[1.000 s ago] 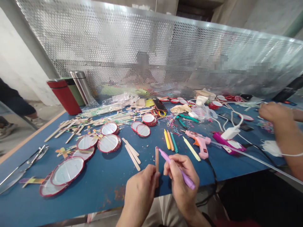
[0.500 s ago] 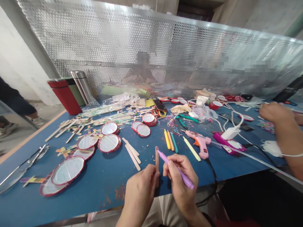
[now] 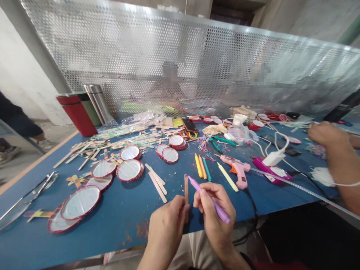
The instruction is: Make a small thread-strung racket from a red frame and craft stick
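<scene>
Near the front edge of the table, my left hand [image 3: 168,222] is closed round the lower part of a wooden craft stick [image 3: 186,189], which stands up from the fingers. My right hand [image 3: 215,213] grips a purple marker [image 3: 221,213] like a pen, its tip close beside the stick's upper end. Whether the tip touches the wood I cannot tell. Left of the stick, several plain craft sticks [image 3: 157,186] lie on the table. Beyond my right hand are a yellow marker [image 3: 198,165], an orange one [image 3: 204,168], a teal one [image 3: 207,170] and a pale yellow one [image 3: 227,176].
Round red-rimmed discs [image 3: 81,202] and loose sticks cover the left. A pink glue gun [image 3: 237,168] with a cord and a magenta power strip [image 3: 271,170] are at right, near a co-worker's arm [image 3: 337,157]. Bottles [image 3: 77,114] stand before a perforated metal screen [image 3: 135,56].
The marker's tip has shifted slightly right and down, away from the top of the stick. My left hand and the stick have hardly moved.
</scene>
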`<state>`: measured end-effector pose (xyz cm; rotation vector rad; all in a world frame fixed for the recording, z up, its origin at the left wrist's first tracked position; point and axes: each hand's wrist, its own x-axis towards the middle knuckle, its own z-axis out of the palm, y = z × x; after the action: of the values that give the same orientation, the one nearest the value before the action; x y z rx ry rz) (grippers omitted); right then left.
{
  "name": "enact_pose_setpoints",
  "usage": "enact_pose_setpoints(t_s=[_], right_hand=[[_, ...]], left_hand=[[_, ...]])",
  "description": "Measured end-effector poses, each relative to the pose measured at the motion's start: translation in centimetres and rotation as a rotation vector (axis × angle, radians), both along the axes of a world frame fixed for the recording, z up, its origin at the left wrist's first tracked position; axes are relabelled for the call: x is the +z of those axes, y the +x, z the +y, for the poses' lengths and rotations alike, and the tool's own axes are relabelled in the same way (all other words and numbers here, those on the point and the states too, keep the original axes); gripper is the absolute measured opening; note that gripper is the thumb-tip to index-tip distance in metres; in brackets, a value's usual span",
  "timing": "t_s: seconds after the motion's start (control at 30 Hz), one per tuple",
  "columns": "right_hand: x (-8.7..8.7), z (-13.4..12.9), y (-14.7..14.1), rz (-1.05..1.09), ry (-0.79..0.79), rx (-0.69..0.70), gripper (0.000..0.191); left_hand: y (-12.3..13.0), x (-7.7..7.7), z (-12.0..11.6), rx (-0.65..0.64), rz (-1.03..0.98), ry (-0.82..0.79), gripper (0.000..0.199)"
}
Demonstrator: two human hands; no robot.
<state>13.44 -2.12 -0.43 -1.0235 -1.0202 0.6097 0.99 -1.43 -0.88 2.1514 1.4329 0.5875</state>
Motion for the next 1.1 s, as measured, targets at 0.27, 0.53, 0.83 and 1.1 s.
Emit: enact_pose_setpoints(t_s=[0.27,0.53,0.83,1.1], right_hand=[[-0.17,-0.09,0.06,0.013,0.005,0.024,0.008],[-0.29,-0.07,0.00,0.040,-0.007,0.016,0.006],[-0.42,-0.10,0.14,0.066,-0.018,-0.007,0.007],[-0.59,-0.10,0.20,0.062,-0.034,-0.003,0.008]], left_hand=[[0.03,-0.12,0.08,-0.002,0.000,0.013,0.025],[0.03,0.08,-0.05,0.013,-0.005,0.004,0.024],[-0.09,-0.15,0.03,0.003,-0.008,0.013,0.023],[0.07,-0.16,0.06,0.008,-0.017,-0.015,0.025]])
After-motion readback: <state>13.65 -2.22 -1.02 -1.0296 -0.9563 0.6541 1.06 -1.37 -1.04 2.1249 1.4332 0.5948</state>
